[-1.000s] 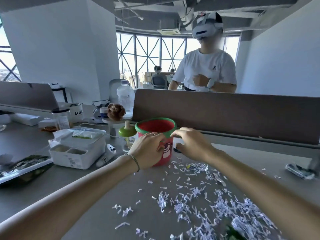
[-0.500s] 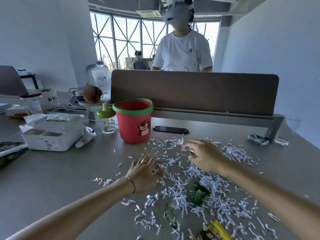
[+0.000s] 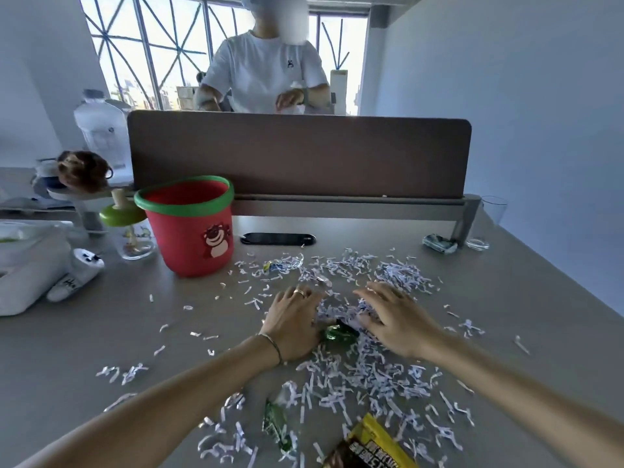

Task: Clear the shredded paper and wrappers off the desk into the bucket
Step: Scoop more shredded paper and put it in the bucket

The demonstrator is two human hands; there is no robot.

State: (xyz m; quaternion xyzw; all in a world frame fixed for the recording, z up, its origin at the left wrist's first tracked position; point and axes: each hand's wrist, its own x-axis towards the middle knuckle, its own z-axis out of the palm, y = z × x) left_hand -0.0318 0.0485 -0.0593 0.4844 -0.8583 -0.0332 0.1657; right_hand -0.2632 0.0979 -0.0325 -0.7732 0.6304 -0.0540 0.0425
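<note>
A pale blue-white room with a lattice-framed window (image 3: 162, 45) at the back holds a wide grey desk (image 3: 101, 339), which fills most of the view. A brown divider panel (image 3: 300, 153) stands along the desk's far edge, and behind it a second person in a white T-shirt (image 3: 266, 72) stands facing this way. At the left edge sit a white storage box (image 3: 27, 268), a large clear water bottle (image 3: 101, 130) and a small glass jar with a green lid (image 3: 130, 231).

The red bucket (image 3: 192, 231), green-rimmed and bearing a bear sticker, stands upright on the desk left of centre, just in front of the divider and touching the jar's lid. A dark phone (image 3: 278, 238) lies flat to its right. Shredded paper (image 3: 371, 373) is strewn across the middle and near right of the desk, none of it visibly inside the bucket. Among the shreds lie a yellow wrapper (image 3: 371, 444) at the bottom edge, a green wrapper (image 3: 277, 427) beside it, and a crumpled green wrapper (image 3: 339, 332) between the hands.

The left hand (image 3: 293, 322) rests palm down on the shreds, fingers spread and fairly straight, gripping nothing. The right hand (image 3: 395, 319) lies opposite it, fingers loosely bent over a heap of paper, holding nothing that can be made out. A clear glass (image 3: 486, 221) stands at the far right corner, near a small crumpled wrapper (image 3: 439, 244).
</note>
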